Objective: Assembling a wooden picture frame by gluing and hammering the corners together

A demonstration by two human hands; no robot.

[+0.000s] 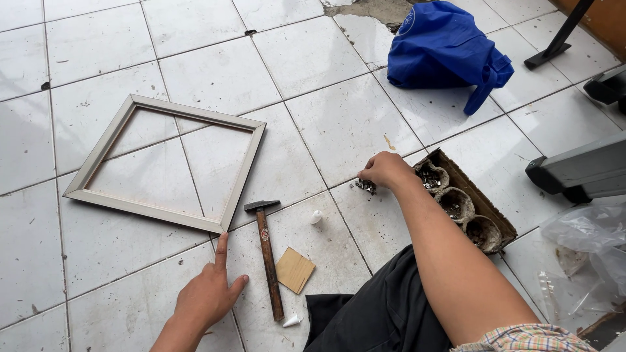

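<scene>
The left hand [207,296] lies flat at seven o'clock, fingers spread, forefinger touching the one frame [166,163]. The right hand [386,171], at three o'clock, pinches small nails [366,186] beside a tray [486,205] of three cups. One hammer [266,255] lies between the hands.

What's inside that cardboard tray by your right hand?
The cardboard tray holds three round, grimy cups with small dark metal bits, too small to identify. The right hand pinches a cluster of similar small metal pieces beside it, covering the tray's near corner.

R hand [385,171] on, probably, nails [366,186]
</scene>
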